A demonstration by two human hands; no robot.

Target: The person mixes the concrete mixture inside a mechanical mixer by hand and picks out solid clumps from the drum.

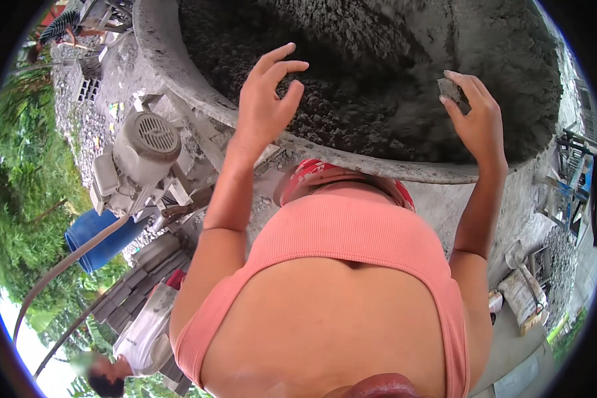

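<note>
A big round mixer drum stands in front of me, its rim crusted grey. Inside lies a dark, crumbly cement-like mix, blurred in places. Over the drum's near left part, my left hand is raised with its fingers apart and nothing in it. My right hand is above the mix on the right. Between its thumb and fingers it pinches a small grey lump, which looks like a stone or a piece of hardened mix.
An electric motor is mounted left of the drum, with a cable running down. Beyond it are a blue barrel and stacked grey blocks. A person in a white shirt is at lower left. A shovel lies right.
</note>
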